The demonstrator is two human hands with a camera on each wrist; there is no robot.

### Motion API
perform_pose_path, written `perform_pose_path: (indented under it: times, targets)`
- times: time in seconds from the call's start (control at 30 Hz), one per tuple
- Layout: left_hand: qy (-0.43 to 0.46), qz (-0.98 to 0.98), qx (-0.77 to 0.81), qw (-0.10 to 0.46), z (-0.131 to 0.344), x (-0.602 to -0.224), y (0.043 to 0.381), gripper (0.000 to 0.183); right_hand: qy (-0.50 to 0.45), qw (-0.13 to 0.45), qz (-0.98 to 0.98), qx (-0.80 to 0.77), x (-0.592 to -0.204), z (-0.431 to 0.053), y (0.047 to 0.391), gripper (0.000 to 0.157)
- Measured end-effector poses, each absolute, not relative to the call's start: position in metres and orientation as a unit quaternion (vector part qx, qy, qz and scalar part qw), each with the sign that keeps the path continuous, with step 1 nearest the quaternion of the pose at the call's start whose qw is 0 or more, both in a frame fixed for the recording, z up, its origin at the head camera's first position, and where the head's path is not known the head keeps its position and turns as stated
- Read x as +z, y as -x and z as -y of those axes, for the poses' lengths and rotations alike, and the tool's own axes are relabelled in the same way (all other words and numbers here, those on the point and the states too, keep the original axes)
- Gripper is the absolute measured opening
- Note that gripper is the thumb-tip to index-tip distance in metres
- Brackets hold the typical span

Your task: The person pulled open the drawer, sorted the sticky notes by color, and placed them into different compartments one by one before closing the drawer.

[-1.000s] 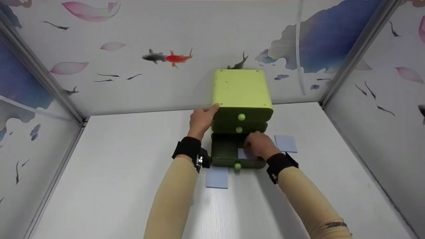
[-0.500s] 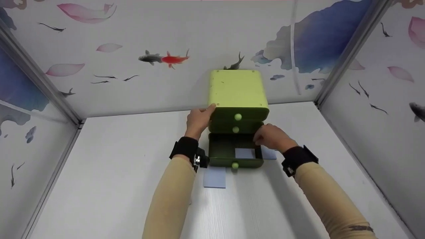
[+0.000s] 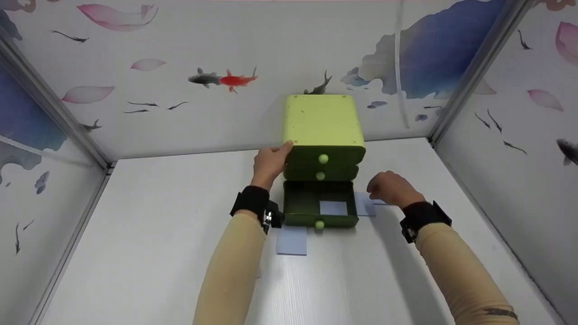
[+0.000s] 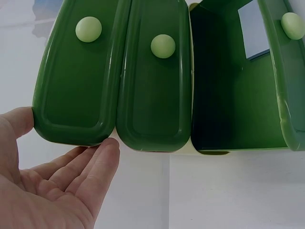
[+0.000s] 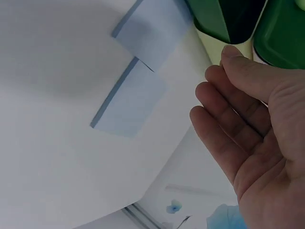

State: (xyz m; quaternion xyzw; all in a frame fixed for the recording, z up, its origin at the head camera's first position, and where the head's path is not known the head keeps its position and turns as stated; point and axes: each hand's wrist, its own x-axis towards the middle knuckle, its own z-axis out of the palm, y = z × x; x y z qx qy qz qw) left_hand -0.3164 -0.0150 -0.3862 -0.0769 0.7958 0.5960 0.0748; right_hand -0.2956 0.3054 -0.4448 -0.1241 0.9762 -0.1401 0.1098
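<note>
A drawer unit [image 3: 323,119] with a yellow-green top stands at the back, its lowest drawer [image 3: 300,220] pulled out. My left hand [image 3: 271,161] holds the unit's upper left corner, thumb at the top edge and fingers against the side. Inside the drawer, toward its right end, lies a light blue square pad [image 3: 333,208]. Just right of the drawer hovers my right hand [image 3: 393,188], its fingers loosely curled with nothing between them. Below it are a blue pad [image 5: 155,33] close beside the drawer and another blue pad [image 5: 128,98], which that hand mostly hides in the head view.
One more blue pad [image 3: 291,240] lies on the white table [image 3: 171,234], in front of the drawer's left part. The upper two drawers are closed, each with a round green knob [image 3: 323,159]. Painted white walls enclose the table at back and sides.
My right hand has come out of the lowest drawer and moved right, uncovering the pad inside and one beside the drawer. The left hand keeps its hold. The head view has shifted slightly.
</note>
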Motion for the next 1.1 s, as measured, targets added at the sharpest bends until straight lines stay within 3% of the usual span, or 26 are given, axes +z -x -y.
perform_pose_path:
  times: [0.87, 0.97, 1.1]
  targets:
    - [0.074, -0.793, 0.601, 0.065, 0.016, -0.388, 0.319, 0.057, 0.12, 0.154, -0.976, -0.098, -0.496, -0.29, 0.3, 0.062]
    - [0.072, -0.796, 0.598, 0.066, 0.016, -0.389, 0.32, 0.055, 0.131, 0.154, -0.974, -0.104, -0.499, -0.288, 0.3, 0.062]
    - [0.071, -0.798, 0.594, 0.065, 0.016, -0.389, 0.32, 0.052, 0.149, 0.148, -0.972, -0.106, -0.504, -0.286, 0.301, 0.05]
